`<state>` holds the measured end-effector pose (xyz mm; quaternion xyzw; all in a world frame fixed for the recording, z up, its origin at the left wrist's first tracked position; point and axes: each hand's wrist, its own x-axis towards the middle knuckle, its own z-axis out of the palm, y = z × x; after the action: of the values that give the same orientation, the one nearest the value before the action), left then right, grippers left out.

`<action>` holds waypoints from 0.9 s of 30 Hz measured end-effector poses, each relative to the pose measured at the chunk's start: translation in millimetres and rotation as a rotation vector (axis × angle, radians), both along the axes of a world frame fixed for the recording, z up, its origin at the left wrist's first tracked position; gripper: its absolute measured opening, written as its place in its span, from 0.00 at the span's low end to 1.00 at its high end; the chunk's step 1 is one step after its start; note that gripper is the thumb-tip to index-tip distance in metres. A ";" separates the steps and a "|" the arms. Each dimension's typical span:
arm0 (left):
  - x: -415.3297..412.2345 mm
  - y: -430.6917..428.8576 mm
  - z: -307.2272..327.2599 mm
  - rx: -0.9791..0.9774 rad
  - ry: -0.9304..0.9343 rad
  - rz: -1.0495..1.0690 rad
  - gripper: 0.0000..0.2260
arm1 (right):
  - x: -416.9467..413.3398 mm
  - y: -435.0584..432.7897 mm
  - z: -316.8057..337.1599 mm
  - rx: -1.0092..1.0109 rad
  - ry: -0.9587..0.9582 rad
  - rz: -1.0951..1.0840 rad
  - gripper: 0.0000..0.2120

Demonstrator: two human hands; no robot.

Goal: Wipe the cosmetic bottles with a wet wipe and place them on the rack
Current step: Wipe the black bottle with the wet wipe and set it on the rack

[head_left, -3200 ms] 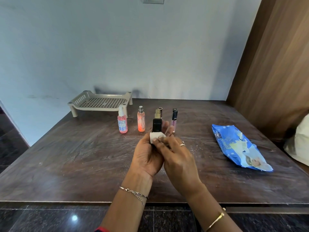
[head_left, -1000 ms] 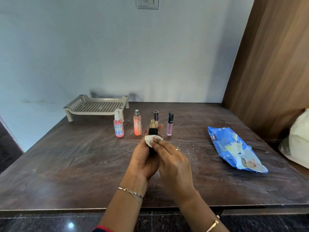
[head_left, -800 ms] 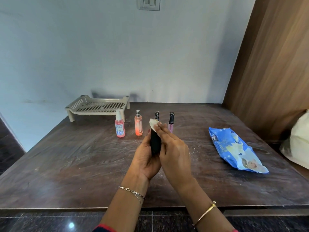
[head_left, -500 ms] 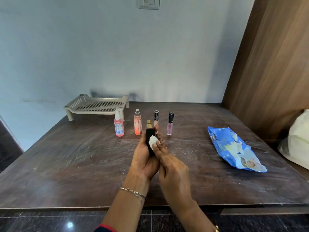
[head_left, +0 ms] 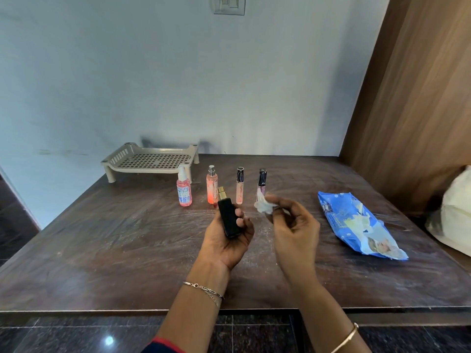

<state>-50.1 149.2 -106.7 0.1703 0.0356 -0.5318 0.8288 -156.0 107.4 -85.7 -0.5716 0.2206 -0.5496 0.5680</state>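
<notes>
**Black bottle in one hand, wipe in the other, above the worktop**

Head view: the left hand (head_left: 226,240) grips a black bottle (head_left: 228,215) with a gold cap, fingers curled round its lower body, the bottle leaning with its cap toward eleven o'clock. Just beside it at three o'clock, apart from the bottle, the right hand (head_left: 293,225) pinches a crumpled white wet wipe (head_left: 262,203) between thumb and fingertips. Both hands hang above the dark worktop (head_left: 102,250).

At twelve o'clock from the hands four bottles stand upright in a row: a pink spray bottle (head_left: 184,189), an orange bottle (head_left: 212,186), a pale gloss tube (head_left: 239,186) and a purple tube (head_left: 262,175), whose lower part the wipe hides. At eleven o'clock, against the wall, stands the beige rack (head_left: 153,160). At three o'clock lies a blue wipes pack (head_left: 356,222), with a white bag (head_left: 456,215) at the edge beyond it.
</notes>
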 end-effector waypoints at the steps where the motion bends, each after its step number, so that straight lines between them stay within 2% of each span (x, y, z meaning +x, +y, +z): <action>1: -0.3 -0.3 -0.4 0.016 0.000 -0.001 0.16 | 3.3 1.2 5.5 -0.069 0.023 -0.019 0.16; 4: -3.5 -0.5 3.7 -0.019 -0.021 -0.050 0.12 | 11.6 8.0 9.8 -0.499 0.176 -0.117 0.10; 6: -3.6 0.6 5.3 -0.035 -0.036 -0.033 0.15 | 15.6 13.3 0.4 -0.887 0.408 -0.161 0.13; 8: 0.0 2.4 6.9 -0.004 -0.070 -0.022 0.15 | 16.6 16.8 -15.2 -1.119 0.600 -0.177 0.16; 11: 8.3 4.3 4.1 0.120 -0.089 -0.008 0.14 | 9.3 17.9 -29.8 -1.151 0.666 -0.100 0.16; 14: 11.8 3.5 3.0 0.084 -0.052 0.022 0.16 | 2.0 11.8 -27.1 -0.988 0.503 0.002 0.14; 16: 10.5 0.7 4.8 0.125 -0.128 0.053 0.15 | 1.3 2.6 -13.8 -0.851 0.397 -0.066 0.13; 17: 10.2 -0.9 5.4 0.183 -0.209 0.072 0.15 | 2.2 -2.3 -6.4 -0.856 0.389 -0.132 0.12; 19: 4.4 -0.6 9.6 0.286 -0.429 0.088 0.16 | 6.5 -10.1 7.4 -1.047 0.453 -0.195 0.12; 23: -5.3 8.8 17.6 0.455 -0.747 0.137 0.16 | 20.3 -19.9 24.5 -1.515 0.722 -0.110 0.17; 25: -3.2 13.3 16.6 0.484 -0.831 0.140 0.18 | 25.5 -26.3 27.3 -1.597 0.800 -0.093 0.17; 27: -1.5 15.3 16.6 0.507 -0.888 0.158 0.21 | 27.1 -31.7 28.9 -1.576 0.863 -0.061 0.15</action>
<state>-51.7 164.5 -90.1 0.5720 -0.1794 -0.3188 0.7342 -128.9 75.8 -56.8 -0.9462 -0.0110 -0.2936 -0.1359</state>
